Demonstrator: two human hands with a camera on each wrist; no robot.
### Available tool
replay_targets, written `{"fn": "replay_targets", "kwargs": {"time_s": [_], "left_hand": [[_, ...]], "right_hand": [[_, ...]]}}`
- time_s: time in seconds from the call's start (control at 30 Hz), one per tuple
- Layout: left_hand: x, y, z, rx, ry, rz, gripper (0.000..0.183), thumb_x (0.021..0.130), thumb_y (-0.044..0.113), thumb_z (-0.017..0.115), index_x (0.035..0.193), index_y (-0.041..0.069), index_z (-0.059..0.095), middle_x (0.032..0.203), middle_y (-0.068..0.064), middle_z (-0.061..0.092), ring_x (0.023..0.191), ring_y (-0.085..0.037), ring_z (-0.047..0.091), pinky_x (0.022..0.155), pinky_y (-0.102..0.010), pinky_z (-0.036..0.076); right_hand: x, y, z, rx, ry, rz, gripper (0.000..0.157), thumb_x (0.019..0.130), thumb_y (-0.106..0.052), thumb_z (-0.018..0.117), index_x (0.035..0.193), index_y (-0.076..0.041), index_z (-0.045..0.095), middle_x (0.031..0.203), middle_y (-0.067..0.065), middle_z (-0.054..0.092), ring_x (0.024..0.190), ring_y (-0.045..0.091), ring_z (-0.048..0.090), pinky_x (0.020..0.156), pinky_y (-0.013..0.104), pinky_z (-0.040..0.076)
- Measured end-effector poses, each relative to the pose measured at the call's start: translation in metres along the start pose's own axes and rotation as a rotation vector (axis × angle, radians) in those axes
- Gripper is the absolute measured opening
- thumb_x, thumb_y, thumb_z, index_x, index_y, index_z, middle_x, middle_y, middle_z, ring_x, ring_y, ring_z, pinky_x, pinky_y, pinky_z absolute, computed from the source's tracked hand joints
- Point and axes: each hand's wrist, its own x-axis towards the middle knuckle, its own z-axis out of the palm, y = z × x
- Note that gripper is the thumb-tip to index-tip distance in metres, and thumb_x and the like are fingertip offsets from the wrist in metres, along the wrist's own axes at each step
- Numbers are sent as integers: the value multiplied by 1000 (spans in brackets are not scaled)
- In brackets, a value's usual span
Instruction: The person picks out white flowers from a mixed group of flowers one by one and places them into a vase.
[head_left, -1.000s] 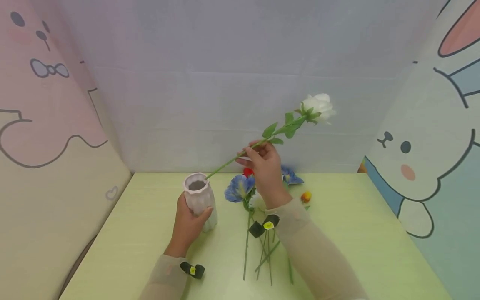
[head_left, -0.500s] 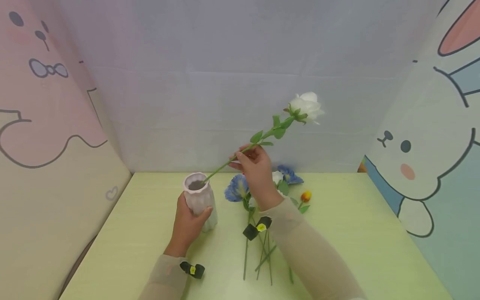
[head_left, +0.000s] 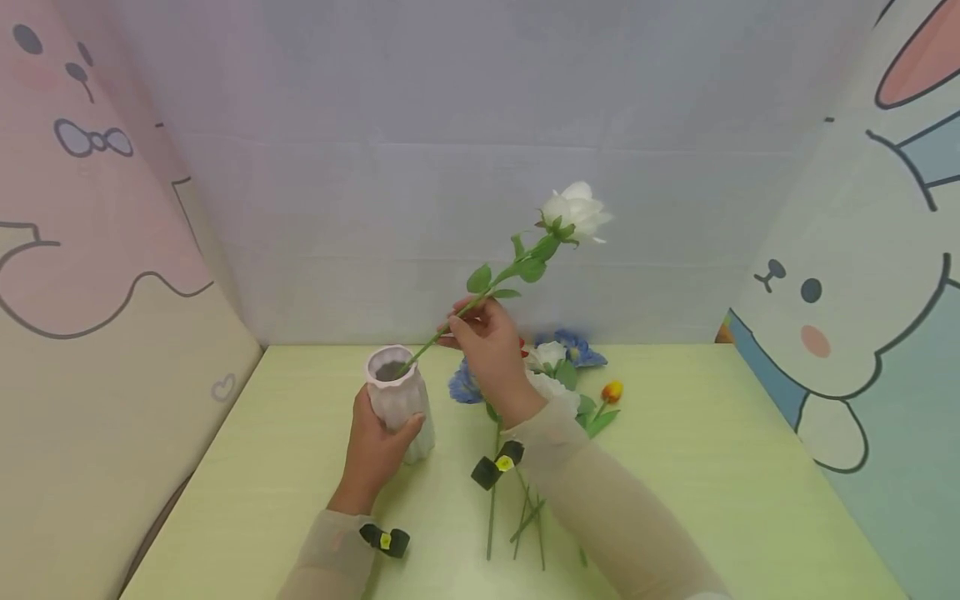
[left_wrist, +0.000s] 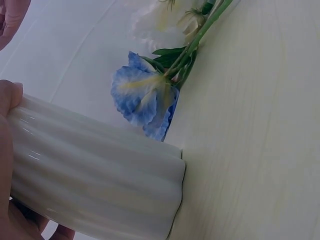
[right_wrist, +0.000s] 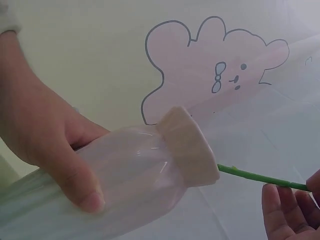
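Note:
A white fluted vase (head_left: 396, 408) stands upright on the table, and my left hand (head_left: 377, 454) grips it round the side, thumb in front. Between thumb and fingers my right hand (head_left: 487, 354) pinches the green stem of a white rose (head_left: 576, 212). The rose slants up to the right, with its stem's lower end inside the vase mouth. In the right wrist view the stem (right_wrist: 260, 177) passes from the fingertips into the vase's wavy rim (right_wrist: 192, 150). The stem's end is hidden in the vase.
Behind my right forearm several flowers lie on the yellow-green table (head_left: 247, 467): a blue iris (left_wrist: 145, 97), white blooms (head_left: 551, 392), another blue flower (head_left: 577, 348) and an orange-yellow tulip (head_left: 612, 392). A pale wall sheet (head_left: 337, 208) rises at the table's back edge.
My right hand has moved left and slightly down with the rose, and the stem's end has gone deeper into the vase mouth. My left hand and the vase have stayed still.

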Motion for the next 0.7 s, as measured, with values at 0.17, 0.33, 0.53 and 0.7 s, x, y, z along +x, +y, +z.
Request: {"fn": "replay_targets", "kwargs": {"time_s": [0.17,0.33,0.53,0.7], "left_hand": [[0,-2,0,4,1,0,89,86,20,85,152,6,27,136,-17,44,117,-35,52,97,-55,43],[1,-3,0,2,4,3,90,85,19,86,152,6,28,135,-17,44,116,-34,52,97,-54,43],[1,-4,0,9,9,2,90,86,20,86,152,6,28,136,-17,44,118,-34,51,99,-55,43],[1,-4,0,8,11,-8,90,85,20,86,152,6,28,136,-17,44,118,-35,51,100,-55,42]], "right_hand": [[-5,6,6,-40,12,12,15,99,8,60,113,7,56,100,17,60,87,20,68,85,41,59],[-9,15,9,-165,-2,-22,18,98,4,62,114,10,57,97,11,63,89,30,68,88,37,57],[-11,20,13,-229,-33,-47,15,101,2,60,115,8,57,97,11,62,88,38,66,88,48,55],[-12,21,18,-283,-46,-26,11,101,0,61,112,2,61,96,10,62,85,27,66,85,42,56]]}}
